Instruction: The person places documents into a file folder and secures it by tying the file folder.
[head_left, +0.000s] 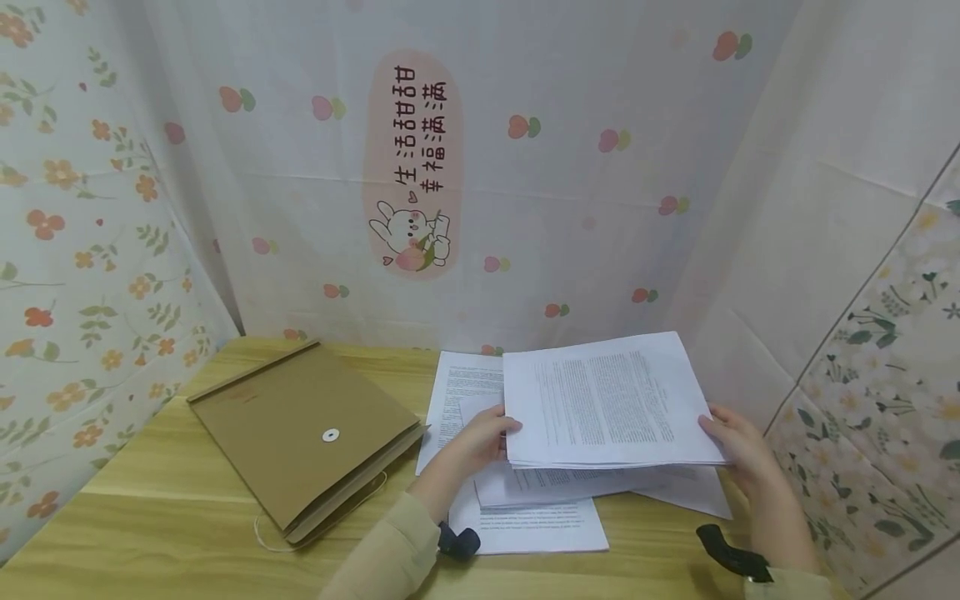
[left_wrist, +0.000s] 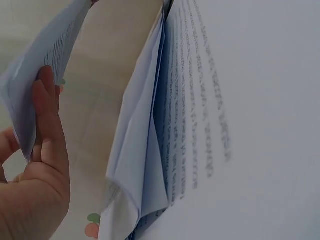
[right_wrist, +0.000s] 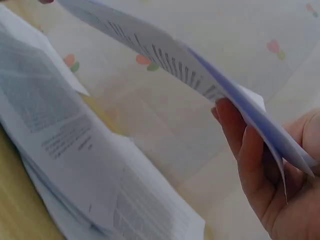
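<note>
A thin stack of printed papers is held up off the table between both hands. My left hand grips its left edge, thumb on top and fingers beneath, as the left wrist view also shows with the hand. At the opposite edge my right hand pinches the same stack; in the right wrist view the fingers lie under the sheets. Below it, more loose printed sheets lie overlapping at different angles, partly hidden by the raised stack.
To the left lies a brown document folder with a white round button and a thin string; its near edge gapes. The wooden table ends against patterned curtains at the back and sides.
</note>
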